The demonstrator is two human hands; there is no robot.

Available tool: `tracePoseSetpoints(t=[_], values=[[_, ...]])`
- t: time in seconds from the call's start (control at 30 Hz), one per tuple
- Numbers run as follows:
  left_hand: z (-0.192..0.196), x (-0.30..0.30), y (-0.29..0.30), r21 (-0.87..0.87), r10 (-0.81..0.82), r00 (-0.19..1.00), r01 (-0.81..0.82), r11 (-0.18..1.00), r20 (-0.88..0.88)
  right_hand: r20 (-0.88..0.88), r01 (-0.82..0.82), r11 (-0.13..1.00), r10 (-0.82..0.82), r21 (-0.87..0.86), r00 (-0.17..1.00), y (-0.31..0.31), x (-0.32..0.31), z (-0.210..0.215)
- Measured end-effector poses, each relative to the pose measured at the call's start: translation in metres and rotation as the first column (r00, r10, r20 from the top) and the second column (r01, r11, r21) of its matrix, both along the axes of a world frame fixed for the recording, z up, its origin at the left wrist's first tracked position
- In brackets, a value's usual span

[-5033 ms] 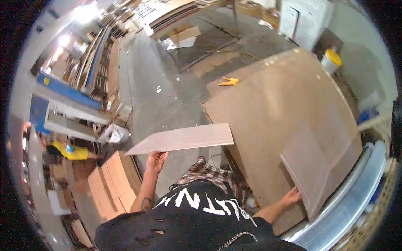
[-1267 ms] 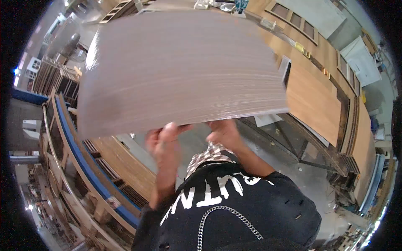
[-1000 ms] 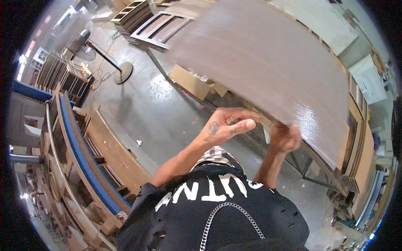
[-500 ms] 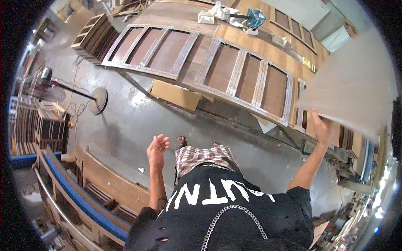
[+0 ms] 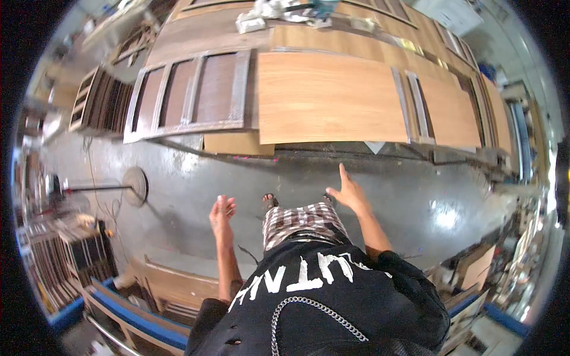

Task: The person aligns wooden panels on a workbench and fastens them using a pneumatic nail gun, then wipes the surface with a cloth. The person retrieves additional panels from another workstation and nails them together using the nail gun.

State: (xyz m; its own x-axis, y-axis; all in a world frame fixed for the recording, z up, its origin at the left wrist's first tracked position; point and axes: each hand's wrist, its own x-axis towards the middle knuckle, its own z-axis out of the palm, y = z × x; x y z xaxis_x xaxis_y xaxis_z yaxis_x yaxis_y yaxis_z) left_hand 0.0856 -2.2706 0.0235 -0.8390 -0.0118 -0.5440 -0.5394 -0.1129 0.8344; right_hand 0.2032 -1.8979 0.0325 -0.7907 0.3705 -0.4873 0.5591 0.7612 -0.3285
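- Smooth tan rectangular wooden panel lies far, right of the grey-brown slatted wooden frame; we'd probably best square its edges two-handed;
- our bare left hand: empty, fingers loosely bent; bare right hand: empty, fingers outstretched.

The only lettering I can make out from here is on the person's black shirt: one row of big white block capitals, plain and thick, with slightly rough edges, running across the front in a shallow arc. Seen from the wearer's own side the letters stand upside down, their tops toward the collar, where a silver chain hangs apart from them. The middle letters show clearest; toward both ends the row bends away with the cloth, and the outermost characters are partly lost in folds. Over on the table, the teal object is too blurred to tell whether it carries print.
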Motion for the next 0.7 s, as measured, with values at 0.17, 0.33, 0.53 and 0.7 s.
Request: tracePoseSetpoints(t=[0.17, 0.33, 0.53, 0.7], values=[[0.0, -0.012, 0.167, -0.139, -0.37, 0.911, 0.349, 0.927, -0.182, 0.01, 0.353, 0.924, -0.355, -0.15, 0.935, 0.046, 0.126, -0.025], [0.008, 0.059, 0.35, -0.078, -0.867, 0.479, 0.867, 0.491, -0.134, -0.196, 0.812, 0.551, -0.833, -0.194, 0.518, 0.106, 0.303, -0.055], [-0.061, 0.16, 0.499, 0.006, -0.993, 0.099, 0.995, 0.1, 0.063, -0.255, 0.933, 0.26, -0.947, -0.251, 0.195, 0.164, 0.467, -0.059], [-0.165, 0.16, 0.535, -0.038, -0.917, -0.012, 0.999, -0.029, 0.398, -0.011, 0.942, 0.004, -1.0, -0.335, 0.0, 0.248, 0.537, -0.007]])
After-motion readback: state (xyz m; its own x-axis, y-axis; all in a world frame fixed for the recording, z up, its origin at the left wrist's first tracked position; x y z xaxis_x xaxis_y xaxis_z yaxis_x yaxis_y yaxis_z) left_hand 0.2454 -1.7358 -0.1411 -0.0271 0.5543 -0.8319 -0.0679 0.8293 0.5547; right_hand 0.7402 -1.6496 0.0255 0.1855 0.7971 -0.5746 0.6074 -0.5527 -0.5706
